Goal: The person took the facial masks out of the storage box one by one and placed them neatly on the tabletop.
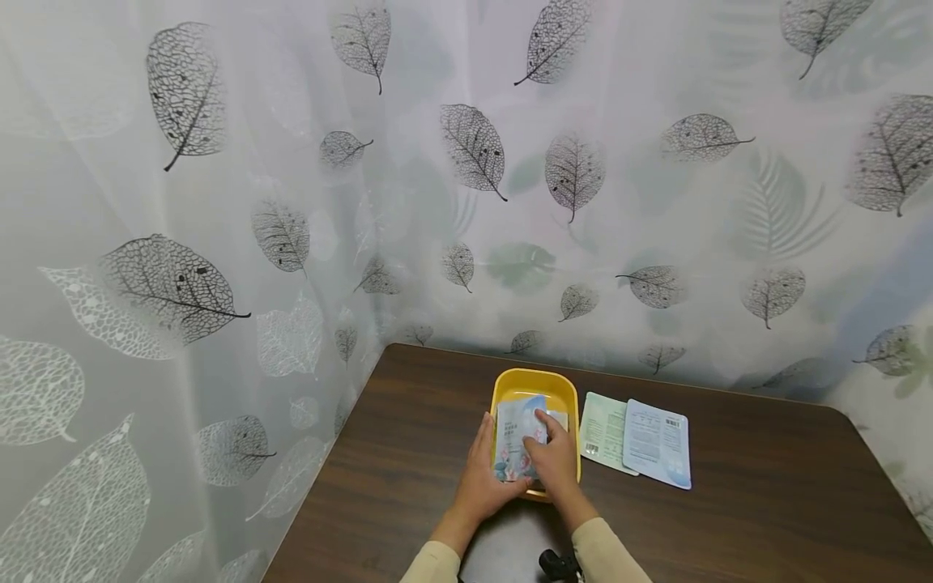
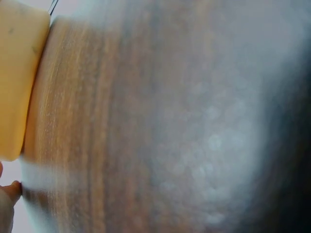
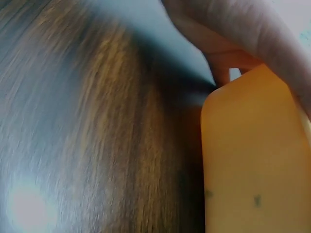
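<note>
A yellow plastic tray [image 1: 534, 374] stands on the table in the head view, its side walls showing in the left wrist view [image 2: 18, 77] and right wrist view [image 3: 255, 155]. Inside lies a pale blue floral sachet [image 1: 516, 429], like a face mask packet, with a whitish one [image 1: 560, 419] partly showing under its right side. My left hand [image 1: 487, 478] lies along the tray's left side, fingers straight at the sachet's edge, thumb stretched across the front. Reaching over the tray, my right hand [image 1: 555, 460] pinches the floral sachet's right edge between thumb and index finger.
Right of the tray, a green sachet [image 1: 607, 429] lies partly under a light blue sachet [image 1: 658, 444] on the dark wood table [image 1: 765, 478]. A leaf-patterned curtain [image 1: 452, 219] hangs behind and to the left. A small black object [image 1: 557, 564] is by the right sleeve.
</note>
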Tool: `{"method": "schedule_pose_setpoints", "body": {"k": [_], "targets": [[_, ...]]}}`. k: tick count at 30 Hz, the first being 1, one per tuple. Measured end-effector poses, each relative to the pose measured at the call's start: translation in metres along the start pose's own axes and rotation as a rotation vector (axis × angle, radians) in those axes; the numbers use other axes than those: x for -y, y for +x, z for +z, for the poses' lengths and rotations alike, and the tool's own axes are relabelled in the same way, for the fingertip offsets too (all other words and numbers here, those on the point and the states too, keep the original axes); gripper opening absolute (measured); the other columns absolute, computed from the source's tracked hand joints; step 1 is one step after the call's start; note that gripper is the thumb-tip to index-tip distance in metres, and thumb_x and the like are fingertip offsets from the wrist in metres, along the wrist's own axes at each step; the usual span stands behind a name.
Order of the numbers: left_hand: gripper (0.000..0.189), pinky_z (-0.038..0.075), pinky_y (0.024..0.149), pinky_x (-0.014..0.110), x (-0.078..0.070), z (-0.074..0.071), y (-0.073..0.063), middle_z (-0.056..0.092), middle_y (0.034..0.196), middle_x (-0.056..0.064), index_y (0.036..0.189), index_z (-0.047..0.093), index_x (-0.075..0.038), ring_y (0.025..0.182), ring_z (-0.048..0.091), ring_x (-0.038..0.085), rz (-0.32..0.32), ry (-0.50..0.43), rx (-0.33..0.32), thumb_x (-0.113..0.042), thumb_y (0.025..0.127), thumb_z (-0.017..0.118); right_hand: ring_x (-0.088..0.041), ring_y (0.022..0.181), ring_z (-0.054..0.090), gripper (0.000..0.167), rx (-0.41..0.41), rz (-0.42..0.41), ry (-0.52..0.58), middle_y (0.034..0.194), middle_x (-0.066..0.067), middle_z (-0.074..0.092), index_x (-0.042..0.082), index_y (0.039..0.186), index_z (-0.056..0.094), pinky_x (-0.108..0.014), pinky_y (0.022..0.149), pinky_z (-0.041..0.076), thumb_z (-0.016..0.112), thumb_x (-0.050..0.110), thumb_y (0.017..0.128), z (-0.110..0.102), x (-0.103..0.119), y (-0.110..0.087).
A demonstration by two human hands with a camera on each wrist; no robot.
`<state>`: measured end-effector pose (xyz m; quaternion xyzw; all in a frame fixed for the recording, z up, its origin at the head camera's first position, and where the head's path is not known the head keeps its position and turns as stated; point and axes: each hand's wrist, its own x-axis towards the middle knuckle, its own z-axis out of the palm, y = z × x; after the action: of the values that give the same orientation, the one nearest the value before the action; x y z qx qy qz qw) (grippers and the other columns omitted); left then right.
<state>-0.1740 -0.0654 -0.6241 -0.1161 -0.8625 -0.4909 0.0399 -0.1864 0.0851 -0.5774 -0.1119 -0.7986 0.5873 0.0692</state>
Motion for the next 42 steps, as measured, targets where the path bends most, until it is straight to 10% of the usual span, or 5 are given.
{"method": "schedule_pose_setpoints", "body": {"k": [12, 20, 28, 35, 42], "targets": [[0.121, 0.037, 0.118, 0.058, -0.002, 0.001, 0.001, 0.021, 0.172, 0.007, 0.164, 0.021, -0.013, 0.151, 0.036, 0.032, 0.006, -0.003, -0.004, -0.053, 0.071, 0.087, -0.035, 0.115, 0.061, 0.055, -0.088, -0.078, -0.014, 0.145, -0.021, 0.058, 0.007, 0.147, 0.055, -0.053, 0.103, 0.050, 0.063, 0.010, 0.092, -0.007, 0.003, 0.003], [0.126, 0.036, 0.119, 0.058, -0.002, 0.002, 0.001, 0.021, 0.172, 0.009, 0.164, 0.019, -0.012, 0.152, 0.034, 0.032, 0.003, 0.003, -0.013, -0.055, 0.069, 0.088, -0.028, 0.116, 0.060, 0.058, -0.113, -0.055, 0.068, 0.150, -0.017, 0.054, 0.014, 0.155, 0.044, -0.046, 0.104, 0.053, 0.057, 0.012, 0.099, -0.039, 0.024, 0.017], [0.129, 0.035, 0.120, 0.055, -0.002, 0.006, 0.001, 0.022, 0.172, 0.007, 0.164, 0.020, -0.012, 0.153, 0.032, 0.030, -0.003, 0.008, -0.039, -0.058, 0.066, 0.089, -0.023, 0.115, 0.061, 0.058, -0.204, -0.118, 0.169, 0.148, -0.019, 0.054, 0.014, 0.156, 0.043, -0.004, 0.076, 0.050, 0.054, 0.006, 0.099, -0.086, 0.044, 0.037], [0.129, 0.036, 0.120, 0.054, -0.001, 0.009, -0.001, 0.021, 0.172, 0.007, 0.164, 0.020, -0.010, 0.153, 0.033, 0.030, -0.012, 0.015, -0.054, -0.058, 0.065, 0.089, 0.004, 0.097, 0.059, 0.060, -0.302, -0.143, 0.191, 0.144, -0.022, 0.057, 0.014, 0.155, 0.045, -0.004, 0.071, 0.048, 0.053, 0.003, 0.097, -0.135, 0.047, 0.049], [0.128, 0.036, 0.120, 0.054, -0.002, 0.006, -0.001, 0.021, 0.172, 0.005, 0.164, 0.020, -0.011, 0.153, 0.032, 0.030, -0.012, 0.019, -0.058, -0.056, 0.066, 0.089, 0.005, 0.099, 0.057, 0.060, -0.354, -0.103, 0.163, 0.149, -0.024, 0.052, 0.015, 0.157, 0.042, -0.001, 0.072, 0.048, 0.053, 0.006, 0.099, -0.179, 0.040, 0.055]]}}
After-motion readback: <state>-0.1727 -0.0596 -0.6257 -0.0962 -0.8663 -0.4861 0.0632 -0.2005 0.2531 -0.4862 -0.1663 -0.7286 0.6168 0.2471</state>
